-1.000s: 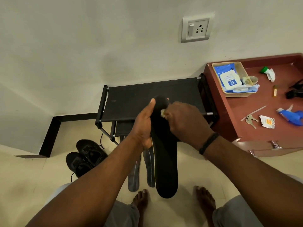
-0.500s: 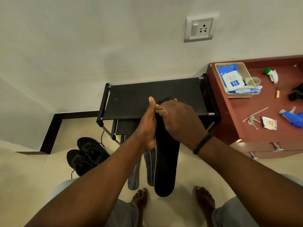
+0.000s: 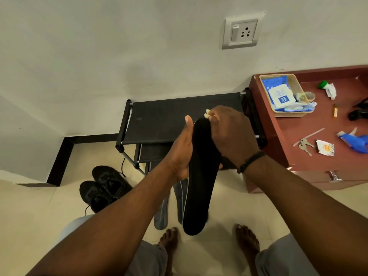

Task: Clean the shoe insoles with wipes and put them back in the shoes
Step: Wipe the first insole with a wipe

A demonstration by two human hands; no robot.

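Note:
A long black insole (image 3: 200, 188) hangs upright in front of me, held along its left edge by my left hand (image 3: 182, 152). My right hand (image 3: 231, 132) presses a small crumpled pale wipe (image 3: 207, 113) against the insole's top end. Two grey insoles (image 3: 162, 214) lie on the floor just behind the held one, partly hidden by it. A pair of black lace-up shoes (image 3: 103, 188) stands on the floor to the left. The blue wipes pack (image 3: 279, 95) sits in a tan tray (image 3: 298, 86) on the red cabinet.
A low black shoe rack (image 3: 159, 120) stands against the wall behind my hands. The red cabinet (image 3: 288, 136) on the right carries keys (image 3: 304, 146), a blue spray bottle (image 3: 356, 140), a torn sachet and a small tube. My bare feet (image 3: 247, 240) rest on beige tiles.
My right hand with the wipe slid up along the insole's upper part to its top tip. My left hand keeps the same hold.

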